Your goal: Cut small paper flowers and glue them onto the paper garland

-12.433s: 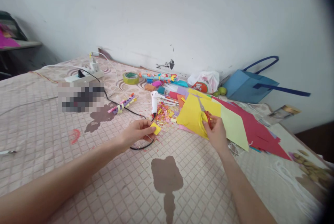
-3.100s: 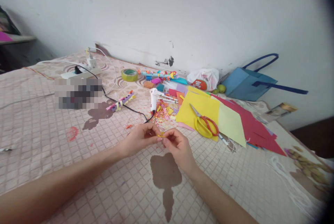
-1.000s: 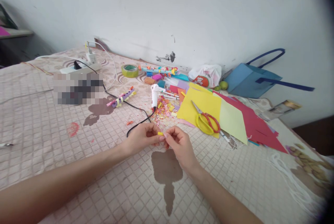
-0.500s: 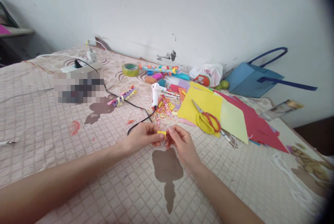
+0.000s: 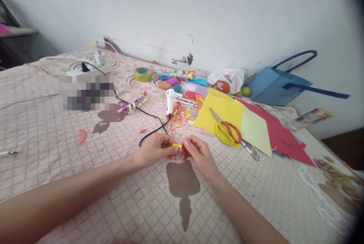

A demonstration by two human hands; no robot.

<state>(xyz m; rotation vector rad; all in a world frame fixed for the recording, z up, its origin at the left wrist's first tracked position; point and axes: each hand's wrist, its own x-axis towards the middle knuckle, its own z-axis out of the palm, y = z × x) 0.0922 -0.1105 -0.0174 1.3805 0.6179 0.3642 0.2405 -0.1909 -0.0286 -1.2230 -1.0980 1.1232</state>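
A small yellow paper strip [image 5: 177, 146] is pinched between the thumb and fingers of my left hand [image 5: 157, 147]. Right beside it, my right hand [image 5: 199, 155] has its thumb and fingers pressed together near the strip's right end; whether they hold anything is too small to tell. Beyond the hands lie a white glue gun [image 5: 170, 104] with a black cord and a heap of colourful paper scraps [image 5: 182, 117]. Scissors with red and yellow handles [image 5: 227, 131] rest on yellow paper [image 5: 209, 113] to the right.
A purple decorated strip [image 5: 136, 104] lies left of the glue gun. Behind are a tape roll [image 5: 142, 74], a blue decorated stick [image 5: 173, 74] and a white plastic bag [image 5: 227, 79]. A blue bag [image 5: 277, 86] stands back right, a power strip [image 5: 88, 70] back left.
The view has shifted very slightly. Both hands keep almost the same pose, with the yellow strip still in my left hand.
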